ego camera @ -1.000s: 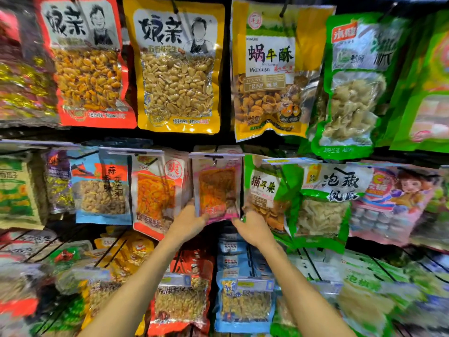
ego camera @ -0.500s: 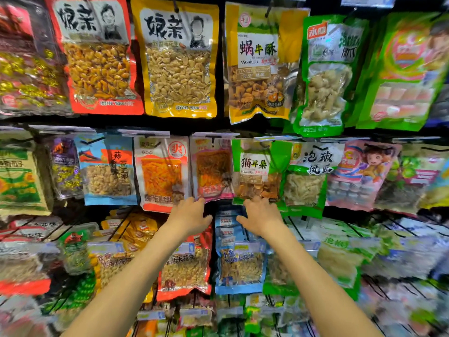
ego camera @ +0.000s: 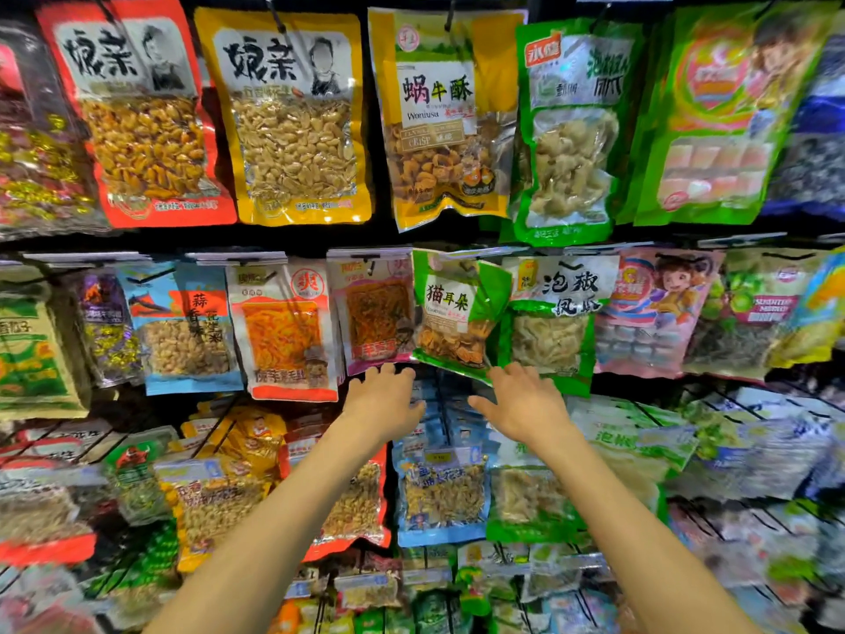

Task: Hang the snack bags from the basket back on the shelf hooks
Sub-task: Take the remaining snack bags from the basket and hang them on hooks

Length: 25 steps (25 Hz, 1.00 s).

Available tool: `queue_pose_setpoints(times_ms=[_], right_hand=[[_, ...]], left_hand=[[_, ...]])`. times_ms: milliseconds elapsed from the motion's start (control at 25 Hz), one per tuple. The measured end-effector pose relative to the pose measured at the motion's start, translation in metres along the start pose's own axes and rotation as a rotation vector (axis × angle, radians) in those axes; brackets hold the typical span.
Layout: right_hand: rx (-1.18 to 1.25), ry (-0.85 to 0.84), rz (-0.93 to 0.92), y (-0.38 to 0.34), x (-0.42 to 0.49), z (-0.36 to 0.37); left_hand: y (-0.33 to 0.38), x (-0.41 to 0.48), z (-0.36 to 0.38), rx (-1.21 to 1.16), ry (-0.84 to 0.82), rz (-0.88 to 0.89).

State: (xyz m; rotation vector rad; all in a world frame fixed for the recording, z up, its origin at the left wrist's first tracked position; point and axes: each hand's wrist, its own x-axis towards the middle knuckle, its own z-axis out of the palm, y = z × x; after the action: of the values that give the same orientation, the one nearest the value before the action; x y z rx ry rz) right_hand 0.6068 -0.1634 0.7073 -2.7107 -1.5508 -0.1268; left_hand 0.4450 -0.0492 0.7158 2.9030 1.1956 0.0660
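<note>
Two bare hands are up at the middle row of the shelf, backs to the camera.

Left hand: fingers straight, slightly fanned, holding nothing. Tips sit right at the bottom edge of the pink snack bag; touching or a sliver apart, cannot tell.

Right hand: fingers spread wide, thumb out, also empty. Tips just under the lower corner of the green bag.

Pink snack bag: flat rectangular pouch of glossy film, clear window showing orange-brown shreds. Hangs upright in the middle row under a pale price strip. White-and-orange bag on its left, green bag on its right. The green bag hangs tilted, its left edge meeting the pink bag's right edge.

Top row: larger pouches on black wire hooks. Red bag and yellow bag are both crinkled shiny plastic, their windows packed with peanuts.

Below the hands: blue bag with a clear front and lumpy pale contents, film pulled tight over them.

Frame edges are blurred and the packs there are unreadable.
</note>
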Motion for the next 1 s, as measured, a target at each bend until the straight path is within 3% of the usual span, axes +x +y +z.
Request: queue_pose_setpoints(times_ms=[480, 680, 840, 1000], right_hand=[[0.161, 0.281, -0.100, 0.065, 0.077, 0.010], [0.631, 0.206, -0.091, 0.060, 0.109, 0.029], [1.056, 0.217, -0.052, 0.049, 0.125, 0.048], [1.224, 0.162, -0.022, 0.041, 0.125, 0.042]], left_hand=[[0.026, 0.087, 0.019, -0.085, 0.263, -0.226], [0.015, 0.122, 0.036, -0.584, 0.301, -0.267], [0.006, 0.138, 0.056, -0.805, 0.352, -0.267], [0.010, 0.143, 0.053, -1.097, 0.431, -0.306]])
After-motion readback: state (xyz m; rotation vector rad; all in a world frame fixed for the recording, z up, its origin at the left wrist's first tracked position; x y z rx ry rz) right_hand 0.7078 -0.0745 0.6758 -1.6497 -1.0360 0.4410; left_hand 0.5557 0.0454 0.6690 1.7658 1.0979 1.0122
